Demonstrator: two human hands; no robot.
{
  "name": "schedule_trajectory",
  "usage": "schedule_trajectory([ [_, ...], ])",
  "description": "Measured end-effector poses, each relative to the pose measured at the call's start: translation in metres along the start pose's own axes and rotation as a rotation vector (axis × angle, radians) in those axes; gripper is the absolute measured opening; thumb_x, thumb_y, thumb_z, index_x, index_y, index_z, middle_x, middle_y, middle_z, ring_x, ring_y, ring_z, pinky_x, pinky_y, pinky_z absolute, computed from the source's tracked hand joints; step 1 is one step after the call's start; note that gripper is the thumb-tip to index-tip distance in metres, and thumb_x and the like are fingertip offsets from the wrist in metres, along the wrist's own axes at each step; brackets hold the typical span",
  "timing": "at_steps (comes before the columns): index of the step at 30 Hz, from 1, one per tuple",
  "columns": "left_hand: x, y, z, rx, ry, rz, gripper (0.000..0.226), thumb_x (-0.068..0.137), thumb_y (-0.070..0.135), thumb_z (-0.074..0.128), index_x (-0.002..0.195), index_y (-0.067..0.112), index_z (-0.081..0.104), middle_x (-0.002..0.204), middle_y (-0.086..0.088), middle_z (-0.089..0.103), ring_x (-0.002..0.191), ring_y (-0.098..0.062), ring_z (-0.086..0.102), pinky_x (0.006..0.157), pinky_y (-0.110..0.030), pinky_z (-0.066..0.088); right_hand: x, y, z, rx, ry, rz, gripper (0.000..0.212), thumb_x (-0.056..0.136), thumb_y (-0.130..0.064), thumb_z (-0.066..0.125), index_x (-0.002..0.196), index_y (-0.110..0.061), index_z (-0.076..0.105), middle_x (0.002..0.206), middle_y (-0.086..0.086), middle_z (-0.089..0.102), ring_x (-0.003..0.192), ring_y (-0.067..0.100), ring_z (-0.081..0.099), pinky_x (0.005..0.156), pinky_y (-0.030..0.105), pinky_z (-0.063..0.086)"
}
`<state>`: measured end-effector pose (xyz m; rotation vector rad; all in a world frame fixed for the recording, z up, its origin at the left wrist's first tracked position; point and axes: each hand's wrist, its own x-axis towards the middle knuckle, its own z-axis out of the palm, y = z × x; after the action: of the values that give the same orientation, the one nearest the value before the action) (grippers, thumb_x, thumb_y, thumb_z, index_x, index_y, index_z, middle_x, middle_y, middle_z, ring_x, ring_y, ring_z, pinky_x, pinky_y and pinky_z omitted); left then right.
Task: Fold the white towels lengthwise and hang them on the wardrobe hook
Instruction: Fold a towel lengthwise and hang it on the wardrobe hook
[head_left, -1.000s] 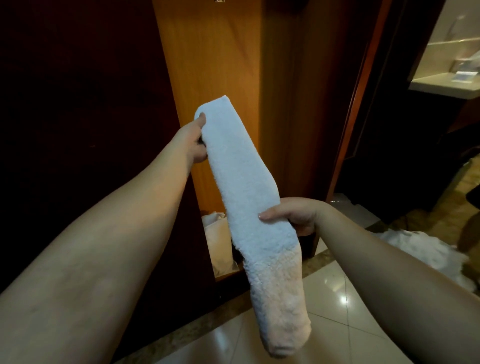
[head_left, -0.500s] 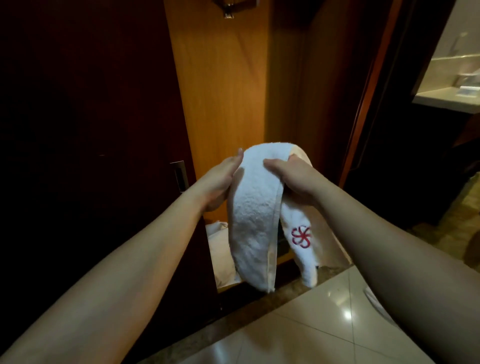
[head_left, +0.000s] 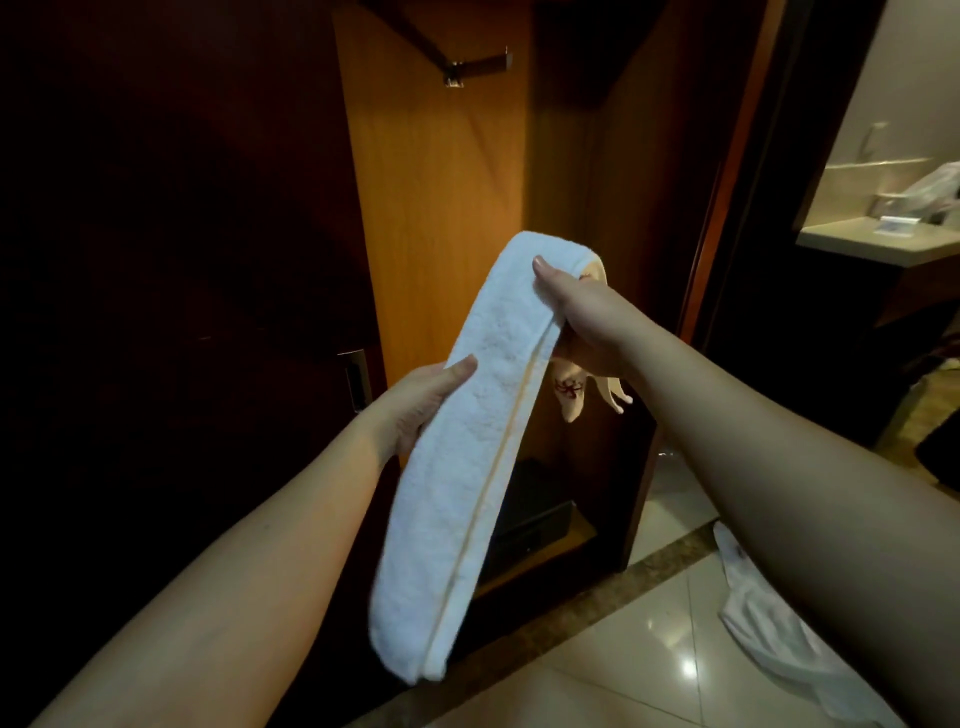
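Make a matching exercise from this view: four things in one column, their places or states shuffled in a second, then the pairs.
Things:
1. white towel
2. metal hook
3. black box
4. crumpled cloth

Places or states:
A. on the tiled floor, right
B. held folded by left hand and right hand
C. high in the wardrobe
D. on the wardrobe's bottom

Pairs: 1-B, 2-C, 3-D, 4-A

The folded white terry towel (head_left: 467, 441) hides the left hand's (head_left: 415, 405) fingers and most of the right hand's (head_left: 582, 322). Its far end, bearing a red embroidered mark (head_left: 567, 388), is partly covered. The crumpled white cloth on the floor (head_left: 779, 644) is cut by the right forearm.
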<state>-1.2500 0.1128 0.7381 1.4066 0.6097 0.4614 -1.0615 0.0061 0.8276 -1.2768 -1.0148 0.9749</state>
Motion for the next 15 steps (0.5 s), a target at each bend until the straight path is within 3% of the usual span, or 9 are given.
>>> schedule_trajectory([
  [2, -0.001, 0.002, 0.001, 0.034, 0.043, 0.010, 0.066, 0.076, 0.067, 0.071, 0.117, 0.015, 0.070, 0.105, -0.008, 0.077, 0.096, -0.025, 0.075, 0.069, -0.035, 0.060, -0.001, -0.005, 0.003, 0.071, -0.023, 0.031, 0.046, 0.099, -0.055, 0.053, 0.115, -0.013, 0.064, 0.096, 0.004, 0.077, 0.096, 0.023, 0.075, 0.073, 0.037, 0.061],
  [5, -0.003, 0.011, 0.007, 0.123, 0.124, 0.055, 0.067, 0.076, 0.074, 0.069, 0.117, 0.022, 0.068, 0.098, -0.001, 0.078, 0.088, -0.019, 0.076, 0.063, -0.030, 0.060, 0.002, -0.014, 0.008, 0.109, -0.015, 0.029, 0.054, 0.097, -0.059, 0.051, 0.117, -0.010, 0.063, 0.099, 0.007, 0.078, 0.097, 0.025, 0.075, 0.075, 0.041, 0.062],
  [7, 0.001, 0.018, 0.014, 0.178, 0.287, 0.141, 0.060, 0.082, 0.067, 0.069, 0.122, 0.023, 0.061, 0.101, 0.001, 0.076, 0.091, -0.016, 0.074, 0.067, -0.029, 0.059, 0.005, -0.021, 0.013, 0.108, 0.023, 0.014, 0.055, 0.098, -0.059, 0.050, 0.116, -0.008, 0.061, 0.094, 0.008, 0.078, 0.091, 0.024, 0.076, 0.069, 0.040, 0.062],
  [9, 0.003, 0.023, 0.022, 0.200, 0.548, 0.295, 0.043, 0.089, 0.055, 0.068, 0.115, 0.022, 0.060, 0.104, 0.001, 0.069, 0.094, -0.015, 0.066, 0.081, -0.034, 0.055, 0.008, -0.028, 0.019, 0.076, 0.050, -0.013, 0.053, 0.099, -0.057, 0.049, 0.111, -0.006, 0.061, 0.085, 0.009, 0.077, 0.081, 0.024, 0.077, 0.060, 0.036, 0.060],
  [11, -0.004, 0.031, 0.035, 0.155, 0.711, 0.436, 0.031, 0.096, 0.051, 0.059, 0.092, 0.021, 0.062, 0.082, 0.005, 0.064, 0.074, -0.012, 0.060, 0.071, -0.034, 0.051, 0.011, -0.037, 0.025, -0.003, 0.080, -0.059, 0.049, 0.102, -0.053, 0.047, 0.097, -0.006, 0.062, 0.075, 0.009, 0.073, 0.068, 0.024, 0.073, 0.051, 0.031, 0.056],
  [13, -0.016, 0.038, 0.053, 0.020, 0.644, 0.474, 0.050, 0.099, 0.058, 0.044, 0.076, 0.018, 0.063, 0.061, 0.003, 0.060, 0.053, -0.011, 0.055, 0.052, -0.028, 0.046, 0.014, -0.047, 0.032, -0.066, 0.149, -0.093, 0.045, 0.103, -0.049, 0.046, 0.095, -0.006, 0.059, 0.076, 0.014, 0.064, 0.066, 0.029, 0.066, 0.048, 0.028, 0.051],
  [15, -0.026, 0.045, 0.071, -0.084, 0.423, 0.402, 0.070, 0.098, 0.068, 0.030, 0.082, 0.012, 0.069, 0.065, -0.005, 0.068, 0.054, -0.016, 0.060, 0.047, -0.023, 0.046, 0.016, -0.058, 0.039, -0.099, 0.198, -0.124, 0.040, 0.103, -0.045, 0.044, 0.093, -0.009, 0.055, 0.083, 0.016, 0.053, 0.070, 0.028, 0.058, 0.046, 0.026, 0.048],
])
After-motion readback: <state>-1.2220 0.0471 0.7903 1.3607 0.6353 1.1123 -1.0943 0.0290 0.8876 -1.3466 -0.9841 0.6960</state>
